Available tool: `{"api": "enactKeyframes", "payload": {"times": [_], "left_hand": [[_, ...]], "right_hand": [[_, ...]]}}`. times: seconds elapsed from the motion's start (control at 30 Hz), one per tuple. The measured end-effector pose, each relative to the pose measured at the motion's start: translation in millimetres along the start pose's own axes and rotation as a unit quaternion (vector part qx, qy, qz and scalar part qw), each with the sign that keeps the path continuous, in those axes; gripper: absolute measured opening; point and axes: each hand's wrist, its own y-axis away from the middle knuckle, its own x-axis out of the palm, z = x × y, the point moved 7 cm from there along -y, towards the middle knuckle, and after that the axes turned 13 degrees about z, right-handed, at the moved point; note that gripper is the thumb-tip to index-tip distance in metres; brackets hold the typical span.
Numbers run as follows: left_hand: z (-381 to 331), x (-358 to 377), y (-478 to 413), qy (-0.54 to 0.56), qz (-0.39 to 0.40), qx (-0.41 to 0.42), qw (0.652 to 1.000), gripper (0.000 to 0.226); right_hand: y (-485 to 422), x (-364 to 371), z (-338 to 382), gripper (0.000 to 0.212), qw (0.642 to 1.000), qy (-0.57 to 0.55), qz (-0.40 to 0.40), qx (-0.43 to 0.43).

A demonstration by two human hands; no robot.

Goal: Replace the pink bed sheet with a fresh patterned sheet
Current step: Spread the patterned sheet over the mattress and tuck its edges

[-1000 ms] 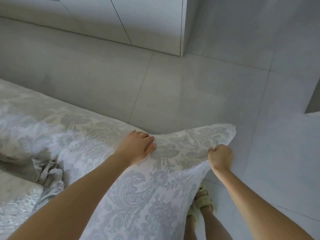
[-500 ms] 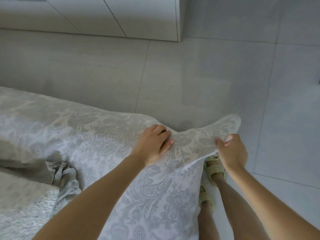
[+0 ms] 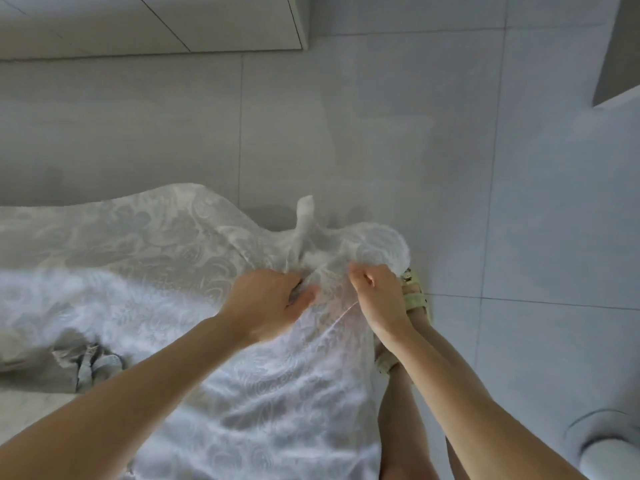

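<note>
gathering the corner of the patterned sheet at the bed's edge
gripping a bunch of cloth in the left hand, with fingers curled into the folds, and pinching the cloth beside it with the right hand, probably to find the corner and square it before pulling it down over the bed; spread across the bed to the left, peaked up beyond the knuckles, hanging above the tiled floor near a sandal

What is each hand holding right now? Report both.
Left hand: grips the bunched patterned sheet.
Right hand: grips the same sheet, close beside the left.
</note>
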Motion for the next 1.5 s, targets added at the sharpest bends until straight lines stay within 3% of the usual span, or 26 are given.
{"api": "enactKeyframes", "payload": {"times": [0.07,0.13,0.23,0.33,0.4,0.47,0.5,0.53,0.6,0.7,0.77,0.87,0.93,1.03,1.1,1.17,1.23,1.27,1.33,1.4,1.5], "left_hand": [[4,-4,-3,0.039,0.052,0.000,0.998,0.066],[7,-11,-9,0.081,0.066,0.029,0.994,0.076],[8,-18,-10,0.058,0.089,0.055,0.993,0.094],[12,-25,-1,0.114,0.115,0.009,0.987,0.095],[16,-41,5,0.159,0.038,0.006,0.986,0.078],[18,-66,11,0.111,-0.104,0.036,0.988,0.061],[16,-74,9,0.096,-0.133,0.049,0.985,0.055],[17,-74,4,0.097,-0.115,0.045,0.988,0.054],[18,-57,-13,0.096,0.039,-0.009,0.995,0.052],[28,-21,-28,0.121,0.296,-0.095,0.943,0.065],[30,-18,-37,0.117,0.334,-0.108,0.929,0.070],[21,-32,-44,0.102,0.318,-0.090,0.938,0.060],[11,-36,-44,0.088,0.324,-0.045,0.941,0.030],[5,-46,-40,0.083,0.308,-0.005,0.948,0.009],[7,-54,-38,0.083,0.282,-0.016,0.956,0.009],[11,-61,-37,-0.038,0.244,-0.040,0.968,0.034],[16,-59,-31,-0.154,0.216,-0.077,0.961,0.049],[17,-55,-28,-0.158,0.207,-0.085,0.962,0.048],[20,-53,-24,-0.112,0.176,-0.098,0.973,0.040],[24,-75,-26,-0.036,0.087,-0.111,0.989,0.038],[35,-123,-43,0.142,-0.039,-0.154,0.977,0.040]], "right_hand": [[-7,-3,8,0.054,1.000,0.014,-0.004,-0.018],[-4,1,16,0.043,0.999,-0.031,0.027,0.001],[19,16,20,0.027,0.993,-0.087,0.070,0.021],[29,23,21,0.024,0.979,-0.178,0.097,0.020],[22,33,17,0.037,0.934,-0.300,0.186,0.059],[20,42,19,0.048,0.882,-0.383,0.252,0.113],[20,46,21,0.051,0.871,-0.389,0.274,0.121],[19,50,21,0.052,0.866,-0.384,0.293,0.126],[20,57,20,0.055,0.851,-0.391,0.321,0.144],[20,59,15,0.058,0.841,-0.402,0.327,0.159],[21,57,14,0.053,0.848,-0.398,0.309,0.162],[26,54,9,0.049,0.844,-0.447,0.260,0.145],[32,50,8,0.049,0.837,-0.479,0.234,0.124],[35,45,11,0.053,0.871,-0.444,0.183,0.106],[37,41,16,0.070,0.918,-0.369,0.126,0.075],[41,36,24,0.081,0.964,-0.256,0.071,0.008],[47,31,32,0.065,0.985,-0.169,0.015,-0.041],[50,29,35,0.056,0.988,-0.139,-0.006,-0.061],[56,29,41,0.051,0.987,-0.121,-0.022,-0.102],[58,31,42,0.059,0.984,-0.143,-0.006,-0.106],[63,27,47,0.048,0.981,-0.169,0.031,-0.096]]}}
